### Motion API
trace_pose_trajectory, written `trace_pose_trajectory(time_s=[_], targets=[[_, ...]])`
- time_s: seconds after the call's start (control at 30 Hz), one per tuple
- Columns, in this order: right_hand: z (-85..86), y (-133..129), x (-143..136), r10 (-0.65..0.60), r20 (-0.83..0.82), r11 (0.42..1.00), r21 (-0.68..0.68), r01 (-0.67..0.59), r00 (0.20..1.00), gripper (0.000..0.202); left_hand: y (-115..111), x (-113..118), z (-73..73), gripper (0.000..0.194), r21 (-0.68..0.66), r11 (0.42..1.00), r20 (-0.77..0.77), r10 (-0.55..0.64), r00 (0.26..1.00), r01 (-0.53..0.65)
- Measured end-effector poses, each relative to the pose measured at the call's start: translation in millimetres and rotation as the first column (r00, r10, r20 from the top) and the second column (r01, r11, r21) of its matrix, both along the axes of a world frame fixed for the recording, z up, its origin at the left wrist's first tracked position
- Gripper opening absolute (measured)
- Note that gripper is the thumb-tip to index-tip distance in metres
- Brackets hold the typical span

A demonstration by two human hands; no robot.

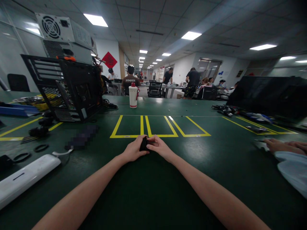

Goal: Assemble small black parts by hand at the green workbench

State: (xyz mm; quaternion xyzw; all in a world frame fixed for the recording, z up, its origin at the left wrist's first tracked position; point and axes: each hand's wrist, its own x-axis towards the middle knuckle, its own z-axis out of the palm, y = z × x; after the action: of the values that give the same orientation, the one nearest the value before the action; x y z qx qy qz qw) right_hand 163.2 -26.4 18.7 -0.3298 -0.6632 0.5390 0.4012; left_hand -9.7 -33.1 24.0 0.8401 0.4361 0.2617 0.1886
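Note:
Between my two hands is a small black object (143, 144), too dark and small to tell its kind. My left hand (133, 149) is closed around its left side, thumb along the near edge. From the right, the fingers of my right hand (160, 147) pinch the same object. Both hands rest low over the green table (153, 191), just on the near side of the yellow tape outlines (161, 135). Much of the black object is hidden behind the fingers.
A black computer case (81, 92) with power supplies (57, 30) on top stands left. A white cup (133, 95) stands behind the tape. A white device (26, 180) and black rings (41, 148) lie left. Another person's hands (283, 147) are at the right, near cables (225, 110).

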Motion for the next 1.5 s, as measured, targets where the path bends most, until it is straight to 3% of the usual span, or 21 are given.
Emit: trace_pose_trajectory(time_s=[0.3, 0.5, 0.67, 0.83, 1.03, 1.2, 1.33, 1.5], targets=[[-5.9, 4.9, -3.6, -0.060, -0.004, 0.998, -0.002, 0.060, 0.998, 0.029, 4.1, 0.0, -5.7, 0.064, 0.036, 0.999, -0.005, -0.004, 1.000, 0.005], [-2.1, 1.8, -0.9, 0.026, -0.019, 1.000, -0.014, -0.026, 0.999, 0.037, 3.4, -0.2, -4.5, 0.063, 0.024, 1.000, 0.000, -0.006, 1.000, 0.005], [-1.1, -0.5, -3.0, -0.033, -0.025, 0.999, 0.030, 0.034, 0.999, 0.023, 2.0, -0.3, -2.9, 0.063, 0.010, 1.000, -0.001, -0.002, 1.000, 0.002], [-4.2, 2.7, -3.9, -0.085, 0.025, 0.996, 0.019, 0.085, 0.996, 0.028, 3.8, -1.3, -4.9, 0.063, 0.023, 1.000, -0.002, -0.005, 1.000, 0.005], [1.8, -2.0, -0.1, 0.022, -0.002, 1.000, -0.011, -0.022, 1.000, 0.036, 2.2, -1.3, -2.8, 0.061, 0.041, 0.999, -0.003, -0.022, 1.000, 0.023], [-1.2, 0.1, -2.7, -0.037, -0.022, 0.998, 0.045, 0.038, 0.999, 0.026, 2.8, -1.0, -3.9, 0.062, 0.040, 0.999, 0.002, -0.026, 1.000, 0.025], [-8.4, 6.1, -4.2, -0.078, 0.003, 0.996, 0.032, 0.078, 0.997, 0.030, 4.7, -1.3, -6.7, 0.064, 0.050, 0.999, 0.006, -0.017, 1.000, 0.017], [-5.8, 4.4, -0.2, -0.005, 0.005, 1.000, -0.021, 0.005, 1.000, 0.038, 3.9, -1.0, -5.7, 0.062, 0.037, 0.999, -0.001, -0.016, 1.000, 0.016]])
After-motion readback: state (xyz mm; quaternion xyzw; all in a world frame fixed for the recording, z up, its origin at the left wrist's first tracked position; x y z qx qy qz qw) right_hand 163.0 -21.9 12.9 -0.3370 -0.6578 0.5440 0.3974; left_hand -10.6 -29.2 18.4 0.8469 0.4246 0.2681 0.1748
